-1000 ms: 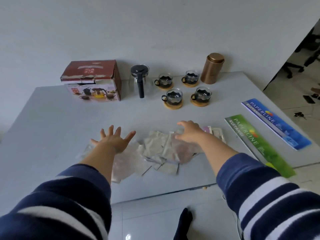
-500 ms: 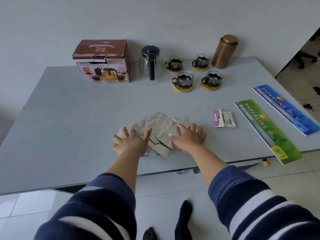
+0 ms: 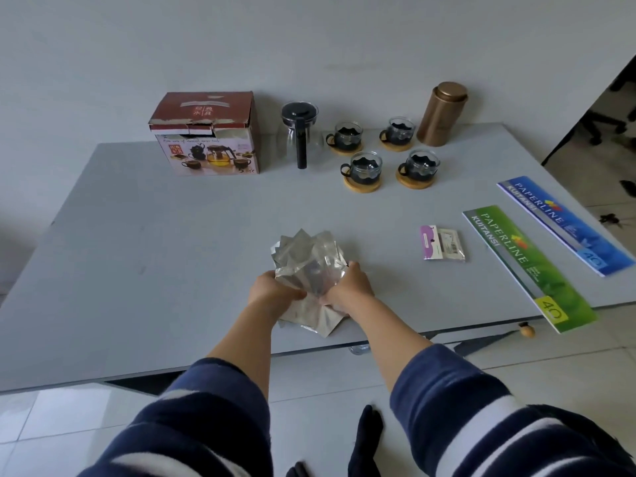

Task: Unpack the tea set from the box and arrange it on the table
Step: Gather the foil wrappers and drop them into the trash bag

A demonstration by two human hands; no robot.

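Note:
A bunch of clear plastic wrapping bags (image 3: pixel 307 261) stands gathered near the table's front edge. My left hand (image 3: pixel 272 290) grips it from the left and my right hand (image 3: pixel 349 287) from the right. At the back of the grey table (image 3: pixel 137 256) stands the red tea set box (image 3: pixel 206 132). Right of the box is a glass teapot (image 3: pixel 298 132) with a black lid and handle. Several glass cups on round wooden coasters (image 3: pixel 362 170) sit beside the teapot. A copper tin (image 3: pixel 441 113) stands behind the cups.
A small purple and white packet (image 3: pixel 442 243) lies right of my hands. A green receipt book (image 3: pixel 526 266) and a blue receipt book (image 3: pixel 564 223) lie along the table's right side. The wall is close behind the table. White tiled floor lies below the front edge.
The plastic bags lay spread flat under my open hands. Both hands have swept them together and now clutch them in one upright bunch. The camera has pulled back from the table.

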